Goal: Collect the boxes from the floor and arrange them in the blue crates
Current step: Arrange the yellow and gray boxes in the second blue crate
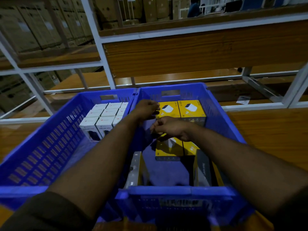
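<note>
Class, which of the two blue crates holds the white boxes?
The left crate: white boxes fill its far end. The right crate holds yellow boxes.

We see two bright blue crates, the left crate [41,147] with slotted walls and the right crate [221,117] alike. White boxes [103,117] with dark print fill one; yellow boxes [180,109] with black bases and white product pictures fill the other. The floor [266,130] is orange-brown woodgrain.
</note>
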Demonstrator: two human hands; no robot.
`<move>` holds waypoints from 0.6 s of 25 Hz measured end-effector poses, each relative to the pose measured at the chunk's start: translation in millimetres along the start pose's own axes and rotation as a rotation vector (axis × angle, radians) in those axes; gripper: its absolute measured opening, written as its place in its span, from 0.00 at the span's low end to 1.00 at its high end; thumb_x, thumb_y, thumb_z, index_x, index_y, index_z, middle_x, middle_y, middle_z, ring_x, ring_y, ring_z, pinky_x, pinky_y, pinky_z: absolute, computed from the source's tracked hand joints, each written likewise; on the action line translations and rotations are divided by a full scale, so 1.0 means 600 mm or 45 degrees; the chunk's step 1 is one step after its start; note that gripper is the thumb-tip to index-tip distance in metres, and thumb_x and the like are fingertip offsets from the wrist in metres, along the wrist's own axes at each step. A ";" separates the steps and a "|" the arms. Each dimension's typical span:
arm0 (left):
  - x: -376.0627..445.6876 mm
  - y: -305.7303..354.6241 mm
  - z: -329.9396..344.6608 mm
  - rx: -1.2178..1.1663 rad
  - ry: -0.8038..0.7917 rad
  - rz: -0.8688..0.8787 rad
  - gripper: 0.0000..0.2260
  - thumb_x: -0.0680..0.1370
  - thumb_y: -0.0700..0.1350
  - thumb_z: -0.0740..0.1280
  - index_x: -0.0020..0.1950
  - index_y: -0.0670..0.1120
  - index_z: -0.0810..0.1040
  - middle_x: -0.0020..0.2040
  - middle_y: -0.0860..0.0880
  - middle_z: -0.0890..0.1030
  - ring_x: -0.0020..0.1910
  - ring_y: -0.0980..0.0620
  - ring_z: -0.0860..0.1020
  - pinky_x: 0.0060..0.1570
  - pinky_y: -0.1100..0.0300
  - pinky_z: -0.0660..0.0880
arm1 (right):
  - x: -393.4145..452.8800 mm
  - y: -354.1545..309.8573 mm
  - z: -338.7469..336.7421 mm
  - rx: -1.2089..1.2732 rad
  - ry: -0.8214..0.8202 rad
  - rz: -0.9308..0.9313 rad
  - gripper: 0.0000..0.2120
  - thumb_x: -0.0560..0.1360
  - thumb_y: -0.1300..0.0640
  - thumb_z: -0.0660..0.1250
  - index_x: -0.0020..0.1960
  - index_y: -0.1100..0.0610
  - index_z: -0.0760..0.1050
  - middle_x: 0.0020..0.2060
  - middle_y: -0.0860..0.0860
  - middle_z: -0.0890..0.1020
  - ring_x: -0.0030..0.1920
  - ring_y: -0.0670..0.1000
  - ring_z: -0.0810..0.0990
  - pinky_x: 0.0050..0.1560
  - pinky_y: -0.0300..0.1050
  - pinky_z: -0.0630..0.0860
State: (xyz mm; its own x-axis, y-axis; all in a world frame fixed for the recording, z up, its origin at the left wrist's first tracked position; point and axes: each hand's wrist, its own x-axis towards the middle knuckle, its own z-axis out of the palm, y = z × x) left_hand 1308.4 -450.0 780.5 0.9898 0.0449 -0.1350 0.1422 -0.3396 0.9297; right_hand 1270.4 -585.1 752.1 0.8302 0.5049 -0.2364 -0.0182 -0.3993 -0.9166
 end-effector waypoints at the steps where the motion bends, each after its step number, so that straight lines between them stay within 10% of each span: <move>1: -0.012 0.004 -0.014 -0.033 -0.021 0.031 0.10 0.82 0.41 0.64 0.62 0.39 0.76 0.49 0.44 0.81 0.45 0.50 0.80 0.42 0.58 0.78 | -0.007 -0.008 0.012 -0.056 -0.036 -0.060 0.07 0.79 0.61 0.64 0.53 0.60 0.79 0.48 0.55 0.82 0.52 0.55 0.80 0.51 0.51 0.78; 5: -0.056 0.010 -0.076 0.352 0.135 0.191 0.16 0.79 0.45 0.70 0.65 0.43 0.76 0.50 0.43 0.82 0.50 0.49 0.80 0.49 0.52 0.79 | -0.032 -0.032 0.068 -0.226 -0.211 -0.208 0.13 0.78 0.50 0.68 0.54 0.60 0.79 0.49 0.56 0.83 0.47 0.49 0.79 0.44 0.44 0.74; 9: -0.076 -0.015 -0.104 0.605 0.343 0.169 0.07 0.75 0.48 0.74 0.46 0.45 0.83 0.42 0.44 0.83 0.46 0.45 0.81 0.49 0.52 0.79 | -0.037 -0.022 0.098 -0.311 -0.351 -0.246 0.18 0.73 0.43 0.71 0.54 0.54 0.73 0.39 0.52 0.79 0.39 0.48 0.75 0.42 0.46 0.72; 15: -0.091 -0.037 -0.094 0.719 0.378 0.264 0.05 0.76 0.50 0.72 0.43 0.51 0.80 0.35 0.53 0.79 0.40 0.51 0.79 0.39 0.56 0.75 | -0.047 0.003 0.121 -0.657 -0.359 -0.207 0.27 0.71 0.31 0.65 0.58 0.50 0.74 0.50 0.47 0.82 0.49 0.47 0.80 0.53 0.45 0.77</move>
State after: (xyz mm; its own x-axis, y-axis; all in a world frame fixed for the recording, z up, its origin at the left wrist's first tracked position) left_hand 1251.2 -391.9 786.5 0.9669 0.1549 0.2025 0.0047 -0.8050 0.5933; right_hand 1206.6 -544.3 733.5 0.6191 0.7453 -0.2475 0.4273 -0.5841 -0.6901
